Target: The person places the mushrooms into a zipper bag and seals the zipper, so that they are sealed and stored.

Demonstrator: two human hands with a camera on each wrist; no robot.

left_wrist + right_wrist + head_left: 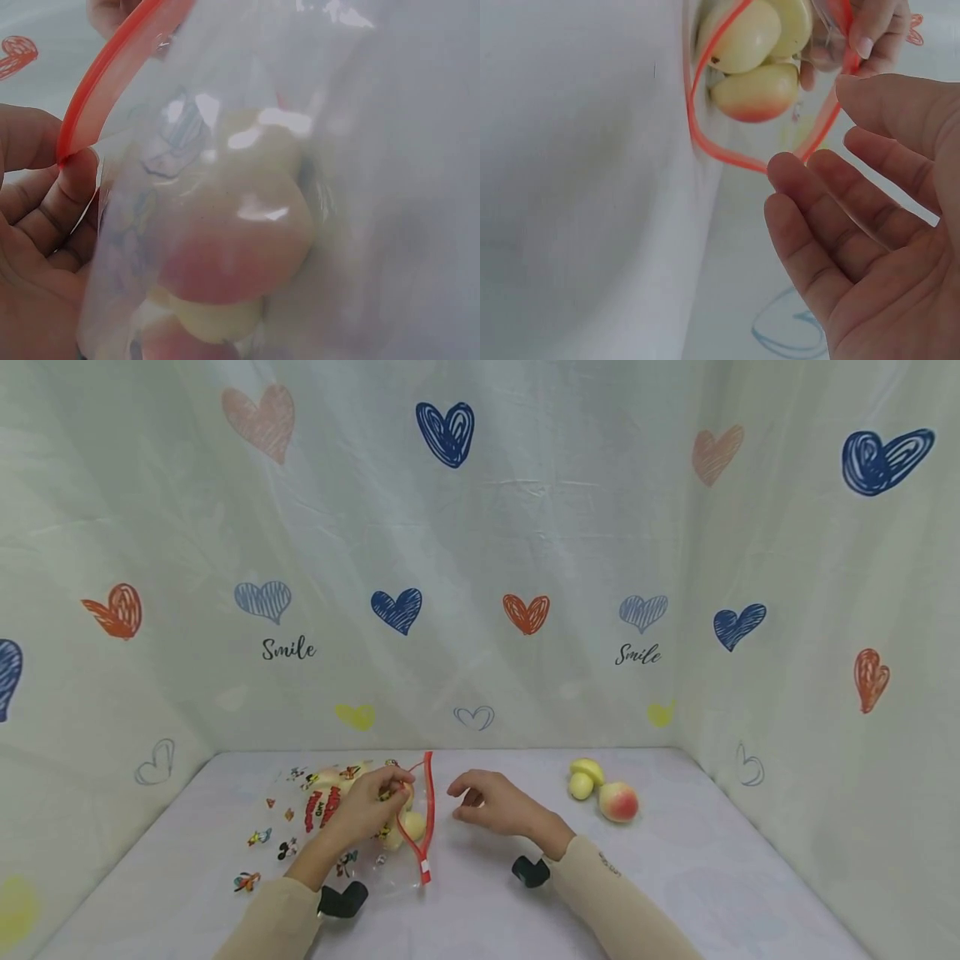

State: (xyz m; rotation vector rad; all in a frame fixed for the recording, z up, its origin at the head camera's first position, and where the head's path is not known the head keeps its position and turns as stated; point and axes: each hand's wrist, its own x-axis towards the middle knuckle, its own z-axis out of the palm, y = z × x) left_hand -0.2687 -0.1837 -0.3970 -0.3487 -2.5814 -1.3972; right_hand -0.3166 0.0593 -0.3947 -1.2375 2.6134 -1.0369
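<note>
A clear zip bag (397, 878) with a red zip edge and cartoon prints lies at the left of the table, its mouth spread open to the right. My left hand (372, 806) pinches the red rim between thumb and fingers, as the left wrist view also shows. Inside are several pale yellow fruits (742, 37), some blushed red, such as a peach-coloured one (232, 240). To the right of the bag's mouth hovers my right hand (495, 803), fingers loosely bent and holding nothing. A peach (618, 802) and two small yellow fruits (581, 786) sit farther right.
The white-covered table (495, 910) ends at a pale curtain (480, 527) printed with hearts, which also rises on both sides. Black wrist mounts (531, 871) hang beneath both forearms.
</note>
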